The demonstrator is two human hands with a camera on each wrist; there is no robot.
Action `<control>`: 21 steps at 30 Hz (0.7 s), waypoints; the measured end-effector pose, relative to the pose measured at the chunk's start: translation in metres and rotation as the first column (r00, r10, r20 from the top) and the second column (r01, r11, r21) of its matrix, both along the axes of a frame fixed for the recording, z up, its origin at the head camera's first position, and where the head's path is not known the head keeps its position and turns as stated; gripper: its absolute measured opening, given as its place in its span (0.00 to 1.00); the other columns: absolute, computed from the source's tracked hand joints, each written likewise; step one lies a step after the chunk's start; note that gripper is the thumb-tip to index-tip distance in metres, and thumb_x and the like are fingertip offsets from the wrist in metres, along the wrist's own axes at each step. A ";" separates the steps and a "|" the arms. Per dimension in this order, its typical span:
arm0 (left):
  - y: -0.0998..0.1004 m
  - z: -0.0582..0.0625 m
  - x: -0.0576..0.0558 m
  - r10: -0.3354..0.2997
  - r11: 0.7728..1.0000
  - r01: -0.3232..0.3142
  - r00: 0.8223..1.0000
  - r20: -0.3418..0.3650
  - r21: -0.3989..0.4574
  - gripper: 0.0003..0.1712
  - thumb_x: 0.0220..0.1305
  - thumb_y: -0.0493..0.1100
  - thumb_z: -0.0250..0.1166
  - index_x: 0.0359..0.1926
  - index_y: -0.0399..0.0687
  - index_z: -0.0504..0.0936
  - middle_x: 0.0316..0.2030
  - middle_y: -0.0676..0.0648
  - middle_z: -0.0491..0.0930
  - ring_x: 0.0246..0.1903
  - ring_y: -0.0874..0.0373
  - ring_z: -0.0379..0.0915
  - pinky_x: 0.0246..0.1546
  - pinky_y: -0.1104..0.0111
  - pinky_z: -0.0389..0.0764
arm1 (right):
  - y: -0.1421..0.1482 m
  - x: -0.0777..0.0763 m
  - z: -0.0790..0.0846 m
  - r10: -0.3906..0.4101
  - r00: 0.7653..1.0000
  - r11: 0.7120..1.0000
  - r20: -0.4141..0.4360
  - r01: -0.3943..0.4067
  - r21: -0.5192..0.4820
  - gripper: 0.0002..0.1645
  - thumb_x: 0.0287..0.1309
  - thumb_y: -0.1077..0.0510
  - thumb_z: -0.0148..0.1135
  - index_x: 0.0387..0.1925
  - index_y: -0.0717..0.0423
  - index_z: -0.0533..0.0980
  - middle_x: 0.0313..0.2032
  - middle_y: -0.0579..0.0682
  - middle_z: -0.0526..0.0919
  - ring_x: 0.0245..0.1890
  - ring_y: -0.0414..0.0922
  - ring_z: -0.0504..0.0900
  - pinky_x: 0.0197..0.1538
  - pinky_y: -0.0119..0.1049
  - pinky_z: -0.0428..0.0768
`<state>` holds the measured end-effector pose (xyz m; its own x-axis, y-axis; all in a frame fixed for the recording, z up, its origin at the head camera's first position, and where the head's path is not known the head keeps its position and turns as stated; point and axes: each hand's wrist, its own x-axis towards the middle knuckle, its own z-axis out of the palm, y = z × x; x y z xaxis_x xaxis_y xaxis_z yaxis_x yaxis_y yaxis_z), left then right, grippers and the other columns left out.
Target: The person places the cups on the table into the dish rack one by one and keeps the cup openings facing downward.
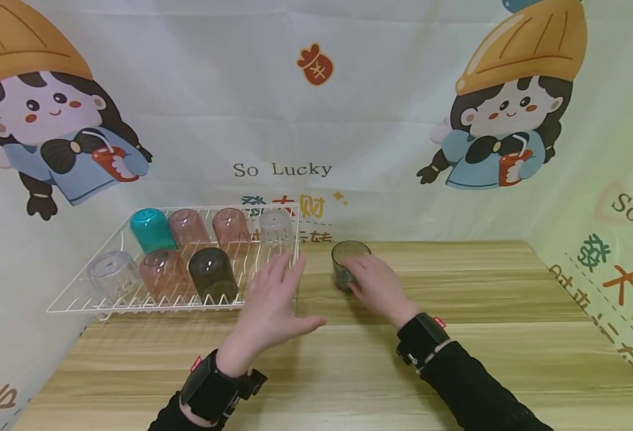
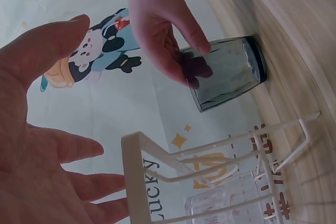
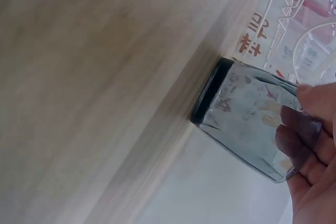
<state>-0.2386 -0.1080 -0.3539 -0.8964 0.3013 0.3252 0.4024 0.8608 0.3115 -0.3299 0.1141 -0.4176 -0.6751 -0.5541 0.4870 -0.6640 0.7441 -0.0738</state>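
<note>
A smoky grey glass [image 1: 344, 272] stands upright on the wooden table, right of the rack. My right hand [image 1: 378, 287] pinches it at the rim. The right wrist view shows the thumb outside the glass [image 3: 247, 114] and fingertips seen through its wall. My left hand [image 1: 273, 302] is held with fingers spread at the right front corner of the white wire rack [image 1: 149, 310], holding nothing. Upside-down glasses sit in two rows on the rack, among them a dark grey glass [image 1: 213, 275] and a clear glass [image 1: 276, 227] nearest the left hand.
A teal glass [image 1: 152, 230], several pink glasses [image 1: 163, 272] and a clear bluish glass [image 1: 113, 272] also rest on the rack. A printed cloth [image 1: 381, 131] hangs behind the table [image 1: 456, 359] and along its sides.
</note>
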 end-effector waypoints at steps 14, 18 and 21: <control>0.009 -0.002 -0.001 -0.024 1.000 0.025 0.999 -0.031 0.008 0.64 0.35 0.67 0.75 0.71 0.47 0.57 0.71 0.38 0.53 0.68 0.38 0.51 0.65 0.38 0.54 | 0.005 0.004 0.005 -0.061 0.998 0.996 0.024 0.062 -0.061 0.11 0.51 0.66 0.66 0.38 0.54 0.80 0.34 0.49 0.85 0.39 0.47 0.81 0.46 0.42 0.79; 0.012 -0.001 -0.001 -0.018 1.000 0.019 1.000 -0.018 0.014 0.65 0.35 0.67 0.75 0.72 0.48 0.55 0.71 0.39 0.52 0.69 0.38 0.49 0.64 0.37 0.53 | 0.008 0.007 0.007 -0.087 0.994 0.992 0.059 0.092 -0.086 0.11 0.52 0.65 0.66 0.40 0.55 0.81 0.35 0.50 0.85 0.39 0.49 0.81 0.45 0.43 0.79; 0.014 -0.001 -0.001 -0.021 0.999 0.021 1.000 -0.005 0.024 0.66 0.36 0.67 0.74 0.72 0.48 0.54 0.72 0.39 0.50 0.70 0.39 0.47 0.65 0.38 0.51 | 0.010 0.011 0.011 -0.099 0.991 0.989 0.084 0.108 -0.099 0.11 0.54 0.64 0.66 0.41 0.55 0.81 0.36 0.51 0.85 0.38 0.49 0.81 0.44 0.43 0.80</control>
